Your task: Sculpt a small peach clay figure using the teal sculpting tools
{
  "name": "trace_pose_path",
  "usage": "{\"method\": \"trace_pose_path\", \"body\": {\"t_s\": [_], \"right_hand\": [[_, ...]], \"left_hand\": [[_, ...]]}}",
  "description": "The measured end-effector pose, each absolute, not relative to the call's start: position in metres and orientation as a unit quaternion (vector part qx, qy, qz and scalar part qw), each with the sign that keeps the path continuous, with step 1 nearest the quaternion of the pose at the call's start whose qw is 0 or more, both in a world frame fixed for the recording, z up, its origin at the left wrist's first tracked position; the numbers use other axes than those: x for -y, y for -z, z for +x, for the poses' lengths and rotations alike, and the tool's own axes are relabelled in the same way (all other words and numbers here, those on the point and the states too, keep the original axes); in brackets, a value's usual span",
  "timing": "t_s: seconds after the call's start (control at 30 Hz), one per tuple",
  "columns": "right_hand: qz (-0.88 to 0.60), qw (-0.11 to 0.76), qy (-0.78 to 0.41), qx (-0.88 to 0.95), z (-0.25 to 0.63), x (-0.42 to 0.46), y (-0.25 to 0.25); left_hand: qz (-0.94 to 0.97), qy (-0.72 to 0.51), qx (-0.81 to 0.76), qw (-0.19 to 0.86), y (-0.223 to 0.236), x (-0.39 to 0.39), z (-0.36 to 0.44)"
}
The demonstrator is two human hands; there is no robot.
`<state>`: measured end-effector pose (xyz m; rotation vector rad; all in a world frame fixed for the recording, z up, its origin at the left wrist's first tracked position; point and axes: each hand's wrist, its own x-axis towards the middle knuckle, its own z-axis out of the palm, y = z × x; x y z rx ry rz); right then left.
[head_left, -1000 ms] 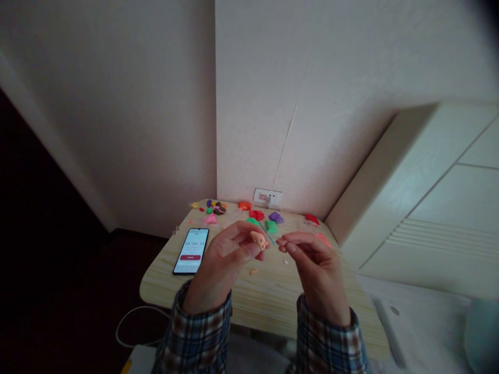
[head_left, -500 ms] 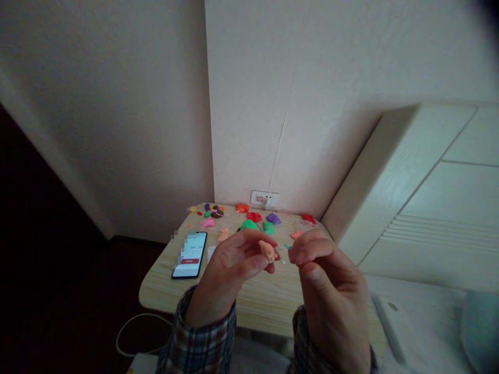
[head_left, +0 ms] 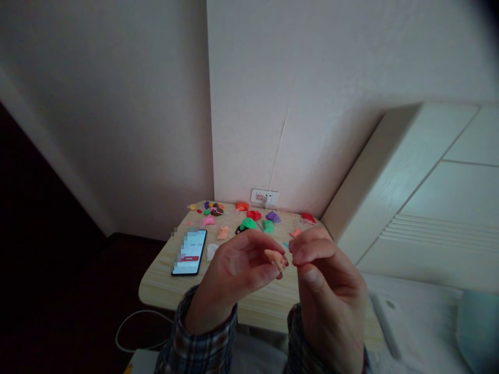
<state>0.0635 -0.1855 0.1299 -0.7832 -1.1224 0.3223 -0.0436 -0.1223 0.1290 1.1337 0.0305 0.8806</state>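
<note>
Between the thumb and fingers of my left hand [head_left: 244, 262] is a small peach-coloured lump of modelling clay [head_left: 275, 258], raised above the table. Its shape is pointed at the left and uneven at the right end. My right hand [head_left: 331, 280] is beside it, thumb and fingertips pinched together, a small gap from the clay. Whether anything tiny sits in that pinch cannot be made out. Behind the hands lie a green clay lump [head_left: 248, 224] on something dark and a peach clay packet [head_left: 223, 232].
On the wooden table [head_left: 163, 291] a phone [head_left: 189, 253] showing a timer lies at left. Red [head_left: 254, 215], purple [head_left: 273, 217] and orange packets [head_left: 242, 206] lie toward the back, near a wall socket [head_left: 264, 197]. A white cable [head_left: 128, 324] loops below the table.
My left hand has shifted slightly right and down with the peach clay, which has turned a little. The gap to my right hand has narrowed; my right fingers remain pinched.
</note>
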Motion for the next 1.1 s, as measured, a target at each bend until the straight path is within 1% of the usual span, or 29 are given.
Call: {"method": "trace_pose_path", "body": {"t_s": [0.17, 0.4, 0.5, 0.67, 0.8, 1.1], "right_hand": [[-0.334, 0.771, -0.162, 0.518, 0.0633, 0.186, -0.1294], [-0.327, 0.776, -0.187, 0.507, 0.0619, 0.1889, -0.1281], [-0.298, 0.786, -0.222, 0.494, 0.0618, 0.1896, -0.1285], [-0.279, 0.767, -0.292, 0.499, 0.0622, 0.1887, -0.1295], [-0.253, 0.758, -0.338, 0.498, 0.0629, 0.1878, -0.1283], [-0.264, 0.762, -0.319, 0.498, 0.0652, 0.1881, -0.1281]], "left_hand": [[0.527, -0.399, -0.019, 0.75, -0.1321, 0.1246, -0.0439], [0.533, -0.395, 0.024, 0.748, -0.1313, 0.1266, -0.0415], [0.525, -0.379, 0.042, 0.761, -0.1304, 0.1278, -0.04], [0.507, -0.365, 0.062, 0.779, -0.1316, 0.1291, -0.0384], [0.487, -0.361, 0.049, 0.794, -0.1327, 0.1292, -0.0391], [0.49, -0.357, 0.062, 0.792, -0.1316, 0.129, -0.0391]]}}
